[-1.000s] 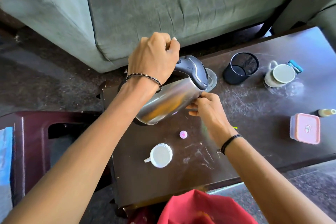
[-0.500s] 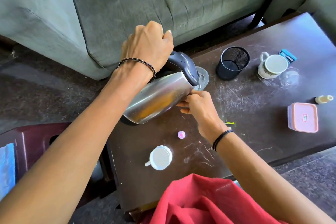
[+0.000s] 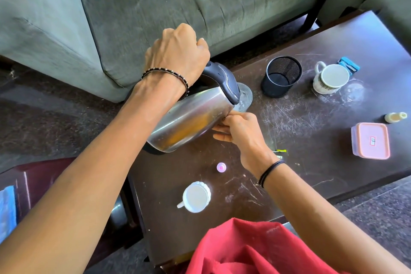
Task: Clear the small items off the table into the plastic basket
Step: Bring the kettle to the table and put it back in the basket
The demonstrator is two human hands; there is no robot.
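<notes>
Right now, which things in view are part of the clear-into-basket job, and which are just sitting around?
Job items, small things on the table:
- pink cap
- white cup
- mug
- pink-lid box
- small bottle
- blue clip
- mesh pen cup

No basket in view.

Not job items:
- kettle, tilted, left hand on handle, right hand at its body
- glass
- sofa
- red cloth

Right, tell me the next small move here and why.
Probably tip the steel kettle back upright. The left hand grips its handle and holds it tilted, spout over the clear glass, which the right hand reaches toward; whether water flows cannot be told. No basket is in view.
</notes>
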